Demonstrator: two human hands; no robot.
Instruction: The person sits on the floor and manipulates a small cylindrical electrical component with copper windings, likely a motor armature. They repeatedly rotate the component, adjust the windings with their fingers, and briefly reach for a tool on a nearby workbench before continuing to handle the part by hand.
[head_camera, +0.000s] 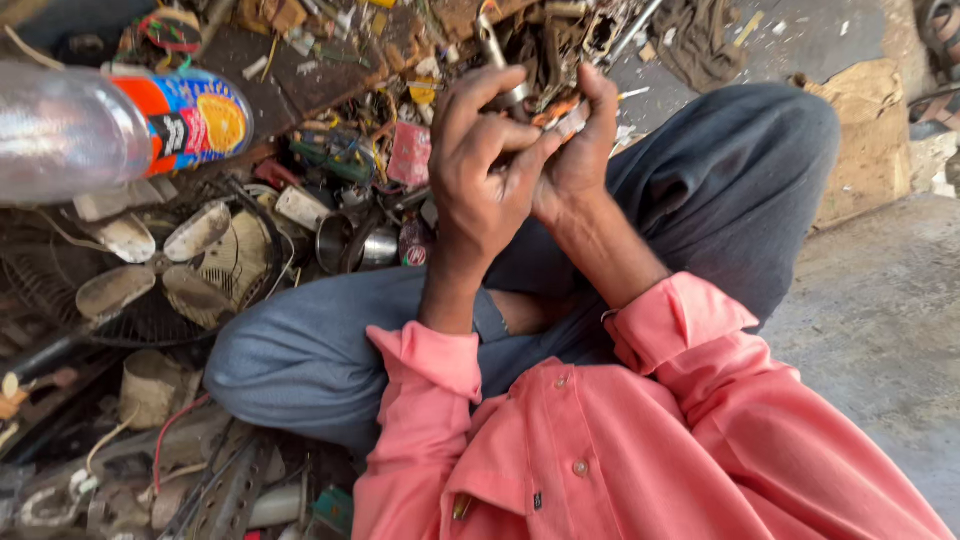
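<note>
Pinching hard, both sides: left hand (478, 175) curled with fingers folded over a small metal part (510, 96), right hand (577, 150) pressed in against it from the other side, fingertips meeting on the same piece. No spread in either grip; closed tight, palms nearly touching. Orange-and-white scrap (562, 112) tucked just beside the metal, against the right fingers; cannot tell whether joined to the part or loose.

Held at upper middle of the frame, raised clear of the lap and above the littered floor (880, 320), not resting on anything.

Judged as mid-step: close fiddling work on the part, seemingly seating or prying something small. Calls for a steady counter-hold from the left and fine fingertip pressure from the right, without letting the scrap slip.

Pose: both forearms angled up from rolled pink sleeves (440, 355), wrists bent inward, elbows low near the chest, seated cross-legged in grey-blue trousers (720, 180).

Around: clear plastic bottle (110, 125) with an orange label at upper left; fan blades in a wire guard (175, 275) at left; shiny metal cup (345, 240) left of the left wrist; tangle of wires and scrap beyond the hands; dark cloth (700, 35) at upper right.
</note>
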